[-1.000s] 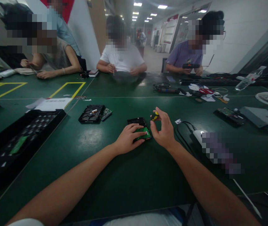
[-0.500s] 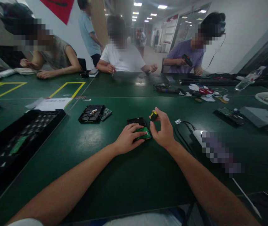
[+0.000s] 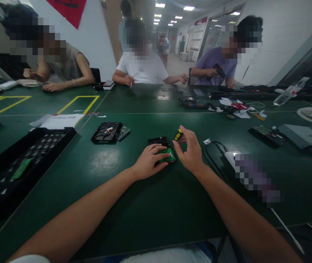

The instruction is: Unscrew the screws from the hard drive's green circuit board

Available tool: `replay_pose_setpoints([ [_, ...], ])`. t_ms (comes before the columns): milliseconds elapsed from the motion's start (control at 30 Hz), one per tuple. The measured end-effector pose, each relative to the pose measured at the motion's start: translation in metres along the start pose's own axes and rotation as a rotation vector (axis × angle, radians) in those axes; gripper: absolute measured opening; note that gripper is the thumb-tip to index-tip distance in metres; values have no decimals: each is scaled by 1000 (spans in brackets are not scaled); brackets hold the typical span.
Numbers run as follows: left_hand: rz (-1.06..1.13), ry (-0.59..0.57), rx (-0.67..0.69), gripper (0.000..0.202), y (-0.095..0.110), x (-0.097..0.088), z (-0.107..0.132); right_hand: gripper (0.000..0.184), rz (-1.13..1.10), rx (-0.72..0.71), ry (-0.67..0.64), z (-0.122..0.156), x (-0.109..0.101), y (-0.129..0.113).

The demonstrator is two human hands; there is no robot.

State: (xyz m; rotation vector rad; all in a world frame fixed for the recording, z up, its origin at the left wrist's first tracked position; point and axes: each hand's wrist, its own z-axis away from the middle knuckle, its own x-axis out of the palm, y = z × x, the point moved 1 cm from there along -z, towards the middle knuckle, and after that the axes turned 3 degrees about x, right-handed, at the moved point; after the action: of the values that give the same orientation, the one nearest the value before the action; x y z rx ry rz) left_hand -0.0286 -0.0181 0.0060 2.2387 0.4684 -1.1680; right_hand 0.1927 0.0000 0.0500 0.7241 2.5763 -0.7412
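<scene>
A hard drive with a green circuit board on its upper side lies on the table in front of me. My left hand holds it down, fingers laid across the board and thumb along the near edge. Between the thumb and fingers of my right hand is a screwdriver with a short yellow-and-black handle. The handle is raised just right of the drive. I cannot make out the screwdriver's shaft or tip, nor whether it touches a screw.
Left of the drive lie another black drive and a loose circuit board. A long black tray fills the left side. To the right are a white power strip with cable and a further drive. Several people sit across the table.
The screwdriver handle has turned slightly in my right fingers, showing more black and yellow. My left hand and the drive stay put. A standing person behind has moved right.
</scene>
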Motion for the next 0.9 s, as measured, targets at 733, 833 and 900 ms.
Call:
replay_pose_setpoints([
  [733,0,-1,0,40,-1,1,0,72,-21,27,-28,2,2,2],
  [833,-3,-8,-2,40,0,0,0,71,-2,26,-12,1,1,3],
  [900,-4,-10,-5,40,0,0,0,70,3,21,-16,1,0,3],
])
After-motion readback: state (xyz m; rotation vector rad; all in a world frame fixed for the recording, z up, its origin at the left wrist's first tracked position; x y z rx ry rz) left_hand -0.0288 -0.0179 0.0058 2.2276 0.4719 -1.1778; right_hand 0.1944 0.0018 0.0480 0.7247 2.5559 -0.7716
